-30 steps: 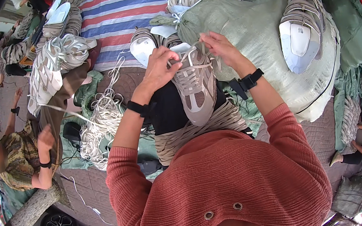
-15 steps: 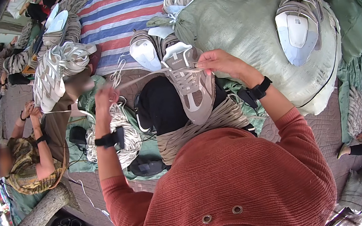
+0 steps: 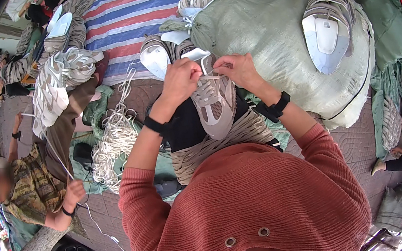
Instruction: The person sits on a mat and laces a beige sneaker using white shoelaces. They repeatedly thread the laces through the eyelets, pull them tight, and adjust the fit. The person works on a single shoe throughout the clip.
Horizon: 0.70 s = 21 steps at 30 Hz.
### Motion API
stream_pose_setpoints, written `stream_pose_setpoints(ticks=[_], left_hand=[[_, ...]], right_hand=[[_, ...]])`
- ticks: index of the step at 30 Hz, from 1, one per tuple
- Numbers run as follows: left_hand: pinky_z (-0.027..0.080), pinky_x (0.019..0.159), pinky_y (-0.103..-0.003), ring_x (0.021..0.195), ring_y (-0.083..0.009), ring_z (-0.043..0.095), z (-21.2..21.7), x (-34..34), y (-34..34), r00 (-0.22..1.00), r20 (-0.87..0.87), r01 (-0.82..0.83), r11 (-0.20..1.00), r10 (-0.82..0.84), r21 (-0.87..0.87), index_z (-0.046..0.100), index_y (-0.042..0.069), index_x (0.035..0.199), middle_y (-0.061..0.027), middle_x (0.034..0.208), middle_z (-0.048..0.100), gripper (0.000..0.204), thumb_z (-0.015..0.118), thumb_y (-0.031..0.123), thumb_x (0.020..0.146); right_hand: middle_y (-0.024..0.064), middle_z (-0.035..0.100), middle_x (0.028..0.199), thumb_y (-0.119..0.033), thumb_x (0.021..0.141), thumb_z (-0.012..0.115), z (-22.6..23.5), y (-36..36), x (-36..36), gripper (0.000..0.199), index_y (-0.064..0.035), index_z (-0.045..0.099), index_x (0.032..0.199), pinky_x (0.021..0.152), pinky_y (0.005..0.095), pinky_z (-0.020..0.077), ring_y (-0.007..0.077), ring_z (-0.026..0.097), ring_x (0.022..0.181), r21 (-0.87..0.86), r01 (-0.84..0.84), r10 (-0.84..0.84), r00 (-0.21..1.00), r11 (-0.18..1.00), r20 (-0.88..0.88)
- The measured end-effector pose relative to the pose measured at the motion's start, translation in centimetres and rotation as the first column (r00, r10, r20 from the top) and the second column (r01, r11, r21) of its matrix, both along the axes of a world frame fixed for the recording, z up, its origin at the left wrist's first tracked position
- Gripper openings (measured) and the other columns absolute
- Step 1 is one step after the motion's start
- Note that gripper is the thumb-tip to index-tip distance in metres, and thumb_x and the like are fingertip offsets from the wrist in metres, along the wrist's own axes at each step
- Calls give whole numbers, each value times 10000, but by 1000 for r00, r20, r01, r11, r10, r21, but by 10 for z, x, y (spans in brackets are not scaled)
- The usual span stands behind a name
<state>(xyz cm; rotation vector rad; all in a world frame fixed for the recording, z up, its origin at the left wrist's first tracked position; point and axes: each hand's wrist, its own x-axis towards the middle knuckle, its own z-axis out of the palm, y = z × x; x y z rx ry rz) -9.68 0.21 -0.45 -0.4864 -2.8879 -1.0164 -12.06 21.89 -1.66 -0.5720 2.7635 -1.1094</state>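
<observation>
A grey-beige sneaker upper point(image 3: 216, 115) lies on my lap, toe toward me, with beige lacing across its front. My left hand point(image 3: 183, 80) is closed in a pinch on the shoelace at the left of the tongue, its fingertips partly hidden. At the right eyelet edge, my right hand point(image 3: 238, 71) pinches the shoelace between thumb and fingers. A short stretch of lace spans the gap between the hands. Beneath the shoe, a thick bundle of beige laces point(image 3: 191, 163) lies across my thighs.
White laces point(image 3: 112, 151) lie heaped on green cloth at left. More shoe uppers point(image 3: 154, 55) sit just beyond my knees, and a stack of uppers point(image 3: 324, 31) rests on a large pale sack point(image 3: 269, 28). A co-worker point(image 3: 34, 185) sits at left, pulling a white lace.
My left hand has come in from the far left to the shoe's tongue, and the long stretched lace no longer shows. My right hand stays near the right eyelets. The co-worker's hands have moved apart.
</observation>
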Motion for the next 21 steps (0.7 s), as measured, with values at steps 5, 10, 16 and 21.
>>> stream_pose_setpoints(ticks=[5, 10, 16, 21], left_hand=[[361, 777, -388, 816, -229, 569, -4, -8, 5, 998, 48, 38, 995, -33, -98, 641, 72, 829, -34, 806, 586, 115, 731, 118, 774], [346, 790, -373, 838, -225, 565, -1, -7, 2, 996, 35, 84, 995, -83, -53, 645, 80, 840, -22, 822, 585, 134, 747, 118, 762], [343, 827, -387, 929, -228, 562, -3, -6, 1, 990, -41, 129, 987, -133, -95, 648, 99, 862, -19, 885, 589, 147, 748, 114, 755], [346, 866, -395, 937, -240, 556, -4, -6, 1, 974, -147, 156, 983, -170, -101, 644, 88, 894, -28, 905, 579, 165, 737, 100, 758]], right_hand=[[-9, 721, 807, -267, 835, 711, -4, -1, 3, 120, -149, 731, 829, 823, 315, 415, 109, 663, 735, -87, 14, -11, 999, 996, 32], [-47, 653, 777, -90, 844, 725, -18, 3, 1, 44, -53, 706, 860, 657, 195, 446, 12, 559, 737, -489, 139, 90, 905, 861, 415], [-9, 681, 758, -124, 813, 717, -20, 6, 1, 91, -48, 718, 864, 636, 226, 472, 49, 587, 693, -459, 157, 52, 911, 875, 410], [3, 673, 768, -79, 797, 687, -9, 2, -5, 74, -24, 703, 845, 675, 227, 465, 83, 600, 726, -572, 268, 171, 783, 775, 598]])
